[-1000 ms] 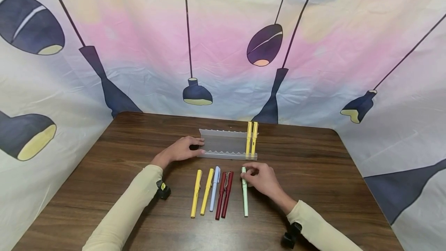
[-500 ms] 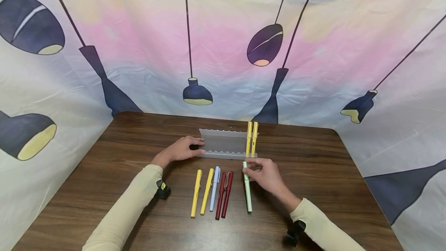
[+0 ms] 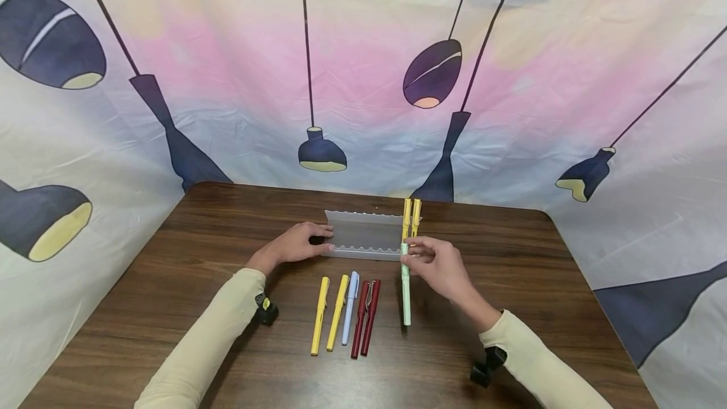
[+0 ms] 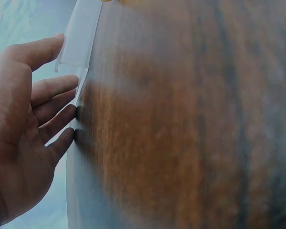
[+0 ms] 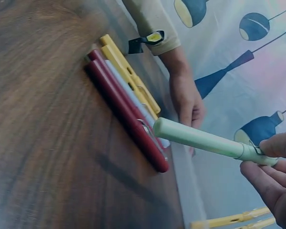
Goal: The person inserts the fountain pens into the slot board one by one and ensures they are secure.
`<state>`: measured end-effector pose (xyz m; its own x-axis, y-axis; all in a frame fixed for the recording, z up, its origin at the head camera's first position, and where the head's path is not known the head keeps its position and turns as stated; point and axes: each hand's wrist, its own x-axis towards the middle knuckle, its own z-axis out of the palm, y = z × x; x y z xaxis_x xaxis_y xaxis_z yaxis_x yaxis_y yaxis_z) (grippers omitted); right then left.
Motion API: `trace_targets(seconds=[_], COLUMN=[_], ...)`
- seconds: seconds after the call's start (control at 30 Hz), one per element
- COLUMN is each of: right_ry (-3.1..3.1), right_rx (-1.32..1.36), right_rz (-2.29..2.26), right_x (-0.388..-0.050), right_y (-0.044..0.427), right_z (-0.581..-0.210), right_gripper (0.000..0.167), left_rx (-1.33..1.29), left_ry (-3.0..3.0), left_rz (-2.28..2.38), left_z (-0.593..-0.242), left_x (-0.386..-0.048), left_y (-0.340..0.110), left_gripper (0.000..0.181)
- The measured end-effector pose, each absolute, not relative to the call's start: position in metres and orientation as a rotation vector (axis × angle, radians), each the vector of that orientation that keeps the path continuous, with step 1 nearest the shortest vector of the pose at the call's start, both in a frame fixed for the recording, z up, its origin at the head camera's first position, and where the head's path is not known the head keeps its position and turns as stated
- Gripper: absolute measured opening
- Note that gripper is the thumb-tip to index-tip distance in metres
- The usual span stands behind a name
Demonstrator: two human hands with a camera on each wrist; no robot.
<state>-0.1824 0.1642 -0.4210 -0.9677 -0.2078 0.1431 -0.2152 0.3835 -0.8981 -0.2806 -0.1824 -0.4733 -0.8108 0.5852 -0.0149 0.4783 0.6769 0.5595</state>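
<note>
My right hand (image 3: 444, 268) pinches a pale green pen (image 3: 406, 298) near its clip end, between thumb and fingers. The right wrist view shows the same pen (image 5: 200, 138) lifted off the table. It is just in front of the right part of a clear plastic pen tray (image 3: 363, 232) with scalloped edges. Two yellow pens (image 3: 406, 213) lie side by side at the tray's right end, their lower parts hidden by the hand. At the tray's left end, my left hand (image 3: 295, 243) touches the edge with thumb and fingers; in the left wrist view its fingers (image 4: 57, 89) look fairly straight.
In front of the tray, on the brown wooden table (image 3: 227, 226), lie two yellow pens (image 3: 320, 317), a light blue pen (image 3: 349, 308) and two dark red pens (image 3: 370, 317). A patterned cloth (image 3: 363, 81) hangs behind the table.
My right hand has raised the green pen from the table and carried it away from me towards the tray's right end. The left hand and the tray have stayed in place.
</note>
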Motion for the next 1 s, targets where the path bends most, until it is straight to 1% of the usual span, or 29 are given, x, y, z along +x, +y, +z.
trace_targets(seconds=[0.27, 0.5, 1.0], right_ry=[-2.570, -2.541, -2.465], right_rx=[0.482, 0.491, 0.516], right_rz=[1.574, 1.495, 1.495], right_x=[-0.194, -0.210, -0.239], right_y=[0.167, 0.168, 0.168], right_z=[-0.404, -0.391, -0.389], right_gripper=[0.035, 0.033, 0.034], left_rx=[0.877, 0.881, 0.882], left_ry=[2.705, 2.710, 2.717], left_rz=[0.811, 0.808, 0.803], left_z=[-0.474, -0.473, -0.474], left_x=[-0.281, -0.279, -0.278], left_y=[-0.183, -0.183, -0.182], left_gripper=[0.055, 0.055, 0.055])
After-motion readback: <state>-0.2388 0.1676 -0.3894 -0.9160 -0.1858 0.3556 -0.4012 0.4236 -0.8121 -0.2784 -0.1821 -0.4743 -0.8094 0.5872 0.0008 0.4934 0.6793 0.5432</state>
